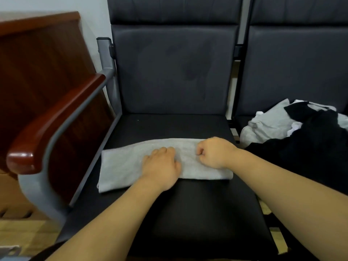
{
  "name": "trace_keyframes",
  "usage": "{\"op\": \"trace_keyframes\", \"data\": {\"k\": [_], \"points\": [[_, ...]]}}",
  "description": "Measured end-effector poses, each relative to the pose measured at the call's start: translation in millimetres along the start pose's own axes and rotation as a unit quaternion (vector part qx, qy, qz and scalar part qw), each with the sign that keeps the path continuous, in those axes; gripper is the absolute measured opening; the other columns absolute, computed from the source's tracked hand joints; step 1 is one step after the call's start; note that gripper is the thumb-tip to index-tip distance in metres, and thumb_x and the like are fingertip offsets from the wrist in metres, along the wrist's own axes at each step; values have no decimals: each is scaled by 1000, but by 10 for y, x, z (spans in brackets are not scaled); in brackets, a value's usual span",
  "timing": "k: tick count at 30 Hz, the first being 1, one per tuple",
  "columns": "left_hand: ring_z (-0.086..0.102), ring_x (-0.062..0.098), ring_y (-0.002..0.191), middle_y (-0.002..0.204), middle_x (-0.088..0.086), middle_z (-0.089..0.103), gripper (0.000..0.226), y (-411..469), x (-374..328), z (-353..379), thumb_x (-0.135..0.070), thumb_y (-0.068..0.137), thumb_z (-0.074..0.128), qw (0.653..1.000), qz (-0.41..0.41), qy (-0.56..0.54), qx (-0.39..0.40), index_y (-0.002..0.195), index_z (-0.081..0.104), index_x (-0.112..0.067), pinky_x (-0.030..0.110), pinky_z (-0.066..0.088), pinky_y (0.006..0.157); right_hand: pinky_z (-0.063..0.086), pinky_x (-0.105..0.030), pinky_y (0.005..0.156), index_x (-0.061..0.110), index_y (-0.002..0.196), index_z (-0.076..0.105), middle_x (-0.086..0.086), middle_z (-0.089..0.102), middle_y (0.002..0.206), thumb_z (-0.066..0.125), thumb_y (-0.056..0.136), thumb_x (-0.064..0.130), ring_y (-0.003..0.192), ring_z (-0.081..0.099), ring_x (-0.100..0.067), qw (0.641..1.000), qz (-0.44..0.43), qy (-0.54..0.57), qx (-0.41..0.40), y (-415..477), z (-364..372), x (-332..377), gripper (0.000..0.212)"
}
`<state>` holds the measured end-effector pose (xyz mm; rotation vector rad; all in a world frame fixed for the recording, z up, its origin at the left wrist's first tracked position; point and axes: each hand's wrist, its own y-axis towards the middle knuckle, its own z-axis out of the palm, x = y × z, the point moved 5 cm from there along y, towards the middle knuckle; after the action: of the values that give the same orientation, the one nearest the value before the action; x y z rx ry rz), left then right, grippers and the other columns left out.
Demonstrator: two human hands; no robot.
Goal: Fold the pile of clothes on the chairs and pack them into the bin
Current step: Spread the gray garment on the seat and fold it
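The grey cloth (120, 166) lies in the middle of the frame as a long strip across the dark seat (169, 125), already doubled lengthwise, its left end reaching the seat's left edge. It is probably laid flat there because the seat is a firm surface to crease against. The left hand (160, 164) rests on the strip's middle with its fingers bent down into the fabric. I cannot tell whether it grips a fold or only presses, but it looks like an anchor for the next fold. The right hand (212, 153), just beside it toward the strip's right end, is curled tight, thumb against forefinger, and appears to pinch the cloth, likely to bring that end over. The pile (301, 136) of grey, black and white clothes sits unfolded at the right edge of the frame on the next chair (293, 72), within reach, so most of the work remains. No bin is in view. A tan shape (11, 194) at lower left, under the wooden armrest (56, 117), might be a box, but it is too cut off to tell, and nothing shows inside it.
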<state>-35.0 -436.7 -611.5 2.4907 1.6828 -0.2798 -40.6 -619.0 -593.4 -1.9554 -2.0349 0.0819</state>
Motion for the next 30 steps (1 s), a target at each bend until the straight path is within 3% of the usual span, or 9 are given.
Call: {"op": "trace_keyframes", "data": {"k": [4, 6, 8, 13, 17, 21, 24, 27, 30], "points": [[39, 20, 135, 141, -6, 52, 38, -88, -20, -16, -46, 98, 38, 998, 34, -10, 58, 126, 59, -30, 51, 25, 112, 60, -32, 87, 21, 92, 77, 2, 78, 85, 65, 87, 11, 76, 75, -10, 977, 36, 127, 169, -529, 153, 214, 16], [22, 25, 147, 158, -3, 33, 47, -178, -12, 25, -50, 98, 42, 995, 46, -9, 93, 143, 50, -36, 56, 12, 120, 61, -30, 85, 24, 92, 76, 4, 78, 85, 68, 88, 12, 70, 75, -8, 971, 26, 159, 179, -746, 261, 298, 15], [19, 31, 147, 162, 1, 23, 53, -293, 16, 31, -54, 98, 46, 994, 21, -20, 103, 148, 44, -39, 53, 14, 121, 58, -22, 75, 24, 93, 77, 8, 76, 80, 69, 88, 14, 68, 74, -7, 973, 26, 181, 141, -875, 315, 316, 14], [49, 24, 121, 137, 2, 45, 64, -686, 32, 20, -49, 92, 62, 977, -83, -173, 93, 147, 38, -26, 38, 49, 96, 48, -14, 77, 30, 85, 73, 19, 67, 86, 68, 88, 17, 85, 63, -1, 992, 15, 125, -7, -1055, 334, 224, 15], [61, 10, 95, 113, -6, 55, 69, -956, -131, 30, -30, 94, 68, 913, -87, -366, 157, 152, 31, -24, 25, 53, 73, 42, -10, 72, 31, 85, 69, 19, 61, 85, 71, 87, 15, 82, 59, 1, 989, 3, 143, -35, -1162, 381, 183, 17], [68, 13, 88, 108, 3, 69, 35, -1170, -294, 68, -11, 96, 57, 831, -103, -486, 250, 129, 59, -25, 29, 56, 78, 50, -16, 77, 33, 90, 62, 14, 62, 96, 68, 81, 1, 87, 61, -3, 985, -54, 161, -36, -1256, 459, 254, 33], [70, 20, 94, 103, 11, 74, 37, -1245, -289, 79, 4, 91, 46, 773, -119, -549, 293, 108, 72, -16, 32, 53, 83, 54, -27, 84, 27, 106, 52, 9, 59, 107, 71, 79, 6, 100, 61, -14, 976, -60, 211, 20, -1374, 535, 273, 39], [70, 22, 99, 104, 12, 72, 47, -1274, -262, 91, 18, 84, 44, 779, -111, -550, 279, 104, 73, -14, 32, 55, 83, 49, -30, 102, 24, 124, 41, 9, 49, 124, 79, 78, 15, 118, 52, -10, 962, -47, 252, 88, -1490, 574, 236, 61], [72, 26, 98, 107, 17, 73, 45, -1268, -277, 118, 23, 80, 59, 812, -91, -531, 225, 105, 74, -11, 34, 60, 88, 51, -36, 96, 28, 123, 40, 9, 49, 122, 85, 72, 35, 112, 53, -13, 984, -48, 166, 52, -1540, 622, 215, 68]]}}
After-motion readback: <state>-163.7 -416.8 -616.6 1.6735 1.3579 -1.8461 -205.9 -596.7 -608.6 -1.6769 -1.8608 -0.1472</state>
